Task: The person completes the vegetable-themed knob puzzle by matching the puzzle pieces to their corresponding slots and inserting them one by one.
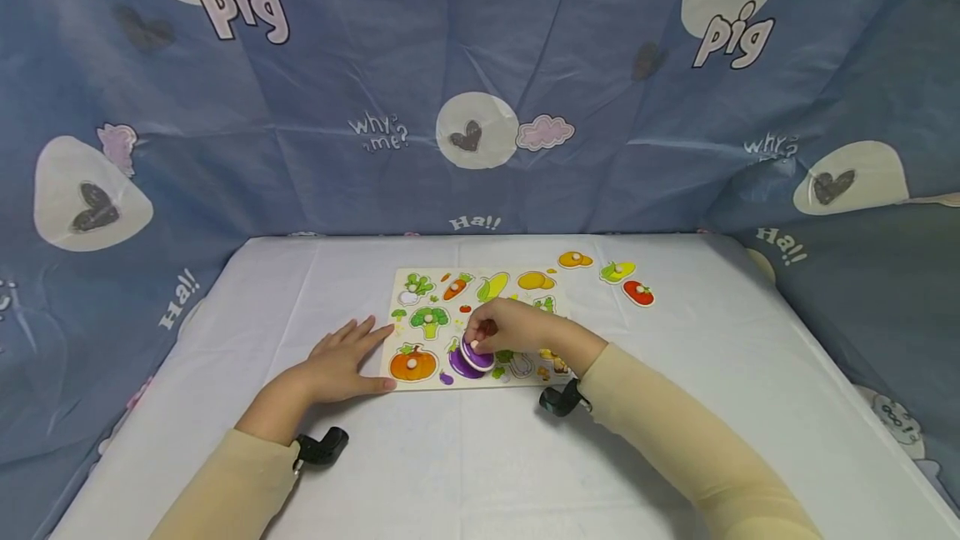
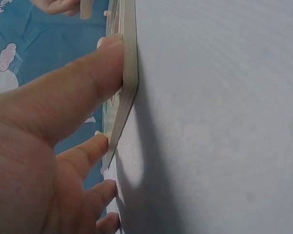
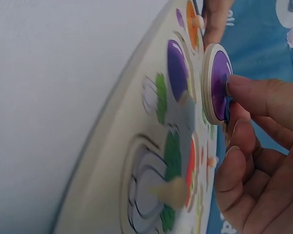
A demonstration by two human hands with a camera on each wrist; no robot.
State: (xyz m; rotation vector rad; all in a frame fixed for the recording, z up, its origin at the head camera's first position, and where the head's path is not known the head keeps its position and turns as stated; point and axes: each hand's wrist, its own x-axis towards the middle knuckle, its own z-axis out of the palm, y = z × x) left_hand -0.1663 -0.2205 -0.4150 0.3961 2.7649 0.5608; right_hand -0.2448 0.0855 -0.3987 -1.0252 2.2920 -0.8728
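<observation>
My right hand [image 1: 517, 327] pinches a purple eggplant puzzle piece [image 3: 217, 85] by its knob, with thumb and fingertips. The piece is tilted and raised off the pale wooden vegetable board [image 1: 401, 275]. Right beneath it, in the right wrist view, lies the board's purple eggplant picture [image 3: 177, 68]. With fingers spread, my left hand [image 1: 337, 365] is at the board's left side. Its thumb [image 2: 95, 73] presses on the near corner, and another fingertip touches the left edge. Knobbed pieces such as the pumpkin [image 1: 412, 366] and broccoli [image 1: 430, 321] sit in the board.
Beyond the board's far right corner lie three loose pieces: a brown potato [image 1: 574, 260], a yellow-green vegetable [image 1: 617, 272] and a red tomato [image 1: 639, 293]. A white cloth [image 1: 465, 465] covers the table, with a blue printed curtain [image 1: 375, 190] behind. Black devices [image 1: 322, 446] are strapped to both wrists.
</observation>
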